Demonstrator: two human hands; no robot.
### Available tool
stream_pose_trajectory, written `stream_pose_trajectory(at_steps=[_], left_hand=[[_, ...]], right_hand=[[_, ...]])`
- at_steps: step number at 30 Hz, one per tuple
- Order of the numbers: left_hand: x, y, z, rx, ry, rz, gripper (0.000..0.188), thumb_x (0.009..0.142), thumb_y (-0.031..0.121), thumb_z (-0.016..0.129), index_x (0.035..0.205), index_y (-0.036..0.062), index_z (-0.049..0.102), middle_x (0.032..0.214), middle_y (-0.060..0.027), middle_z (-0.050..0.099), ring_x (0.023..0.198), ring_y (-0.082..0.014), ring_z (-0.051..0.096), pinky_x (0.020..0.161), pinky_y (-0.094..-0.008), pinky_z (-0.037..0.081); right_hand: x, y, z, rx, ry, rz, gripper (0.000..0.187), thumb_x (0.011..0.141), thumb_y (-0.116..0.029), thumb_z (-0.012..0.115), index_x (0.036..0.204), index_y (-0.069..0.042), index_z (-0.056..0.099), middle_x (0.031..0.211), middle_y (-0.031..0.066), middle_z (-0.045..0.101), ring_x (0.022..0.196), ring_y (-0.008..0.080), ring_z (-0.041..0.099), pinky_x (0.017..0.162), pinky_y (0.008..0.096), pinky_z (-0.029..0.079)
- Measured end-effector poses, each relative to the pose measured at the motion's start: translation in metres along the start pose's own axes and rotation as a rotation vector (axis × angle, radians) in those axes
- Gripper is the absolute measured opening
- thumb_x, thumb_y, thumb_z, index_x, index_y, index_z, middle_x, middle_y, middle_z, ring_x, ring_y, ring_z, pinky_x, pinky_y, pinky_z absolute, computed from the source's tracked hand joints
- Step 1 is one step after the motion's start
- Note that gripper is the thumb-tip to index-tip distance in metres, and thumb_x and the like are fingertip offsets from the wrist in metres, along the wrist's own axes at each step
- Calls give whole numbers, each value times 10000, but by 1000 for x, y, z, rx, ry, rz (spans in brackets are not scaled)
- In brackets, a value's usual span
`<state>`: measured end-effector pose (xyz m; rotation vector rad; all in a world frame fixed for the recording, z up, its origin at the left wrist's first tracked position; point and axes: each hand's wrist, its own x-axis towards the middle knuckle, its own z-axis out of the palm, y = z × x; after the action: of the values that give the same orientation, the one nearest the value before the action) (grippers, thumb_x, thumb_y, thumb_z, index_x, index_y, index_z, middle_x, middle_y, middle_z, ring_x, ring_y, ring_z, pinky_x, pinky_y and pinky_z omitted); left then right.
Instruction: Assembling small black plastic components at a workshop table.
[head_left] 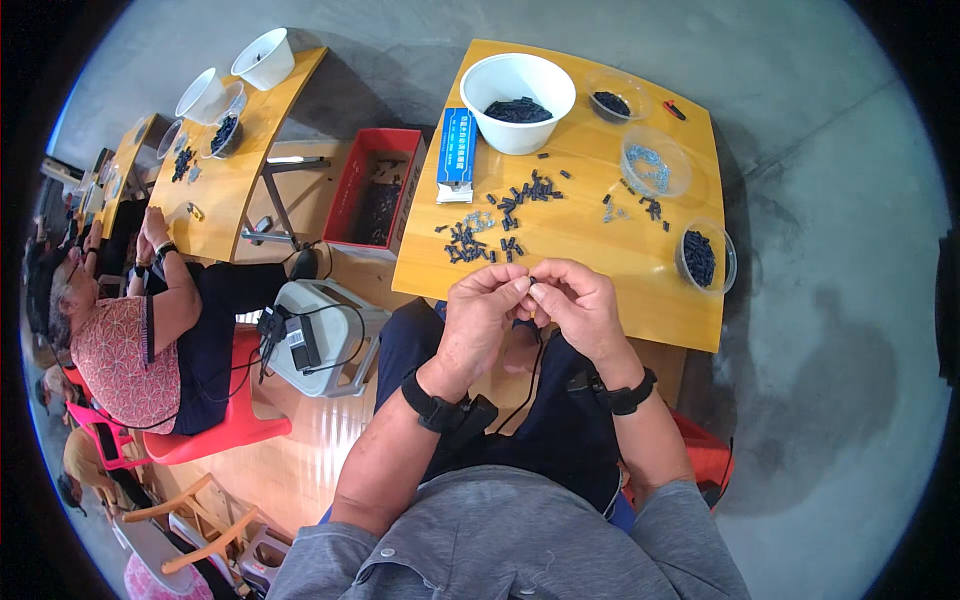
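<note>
My left hand point(478, 312) and my right hand point(580, 308) meet just past the near edge of the wooden table point(590, 250). Thumbs and forefingers of both are pinched together on a small black piece point(532, 282), mostly covered by the fingertips. Ahead of my hands lies a loose pile of short black cylindrical pieces point(466, 245), with a few small silvery metal bits point(480, 221) among it. More black pieces point(535, 190) are scattered farther up. A dark wristband sits on each wrist, and a black cable hangs below my hands.
A white bucket point(517, 141) of black pieces stands at the back beside a blue box point(456, 150). Clear bowls point(733, 265) line the right side, holding black or silvery parts. A red-handled tool point(674, 110) lies far right. Left are a red crate point(345, 200), grey stool point(325, 335) and seated co-worker point(125, 350).
</note>
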<state>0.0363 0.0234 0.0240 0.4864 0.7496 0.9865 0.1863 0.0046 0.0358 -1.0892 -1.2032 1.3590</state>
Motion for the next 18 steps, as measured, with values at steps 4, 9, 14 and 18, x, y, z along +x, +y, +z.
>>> stream_pose_trajectory(at_steps=[4, 9, 14, 18], left_hand=[[-4, 0, -4, -38, -19, -37, 98, 914, 23, 542, 973, -2, 617, 845, -66, 635, 718, -140, 604, 649, -253, 497], [-7, -2, -12, -83, -73, -66, 118, 925, 45, 534, 996, 0, 617, 866, -69, 645, 724, -137, 615, 659, -249, 512], [-8, 0, -15, -88, -88, -84, 129, 932, 57, 528, 1010, 9, 619, 873, -64, 649, 711, -130, 614, 645, -243, 512], [-10, 0, -15, -82, -72, -68, 128, 926, 58, 539, 1016, 20, 621, 893, -57, 649, 736, -120, 612, 645, -240, 508]], right_hand=[[-1, -6, 3, -38, 8, 34, 114, 904, -25, 554, 998, 12, 607, 812, 15, 620, 693, 45, 564, 582, 194, 474], [-3, -3, 0, -81, -66, -28, 136, 879, 13, 572, 1011, 25, 606, 816, 19, 621, 717, 60, 591, 612, 200, 485], [-4, -9, 3, -39, -90, -25, 165, 859, 39, 585, 1022, 34, 603, 858, 31, 615, 726, 73, 603, 625, 206, 491], [-5, -5, 5, -61, -74, -46, 180, 843, 41, 598, 1022, 27, 606, 849, 30, 597, 705, 72, 595, 607, 196, 476]])
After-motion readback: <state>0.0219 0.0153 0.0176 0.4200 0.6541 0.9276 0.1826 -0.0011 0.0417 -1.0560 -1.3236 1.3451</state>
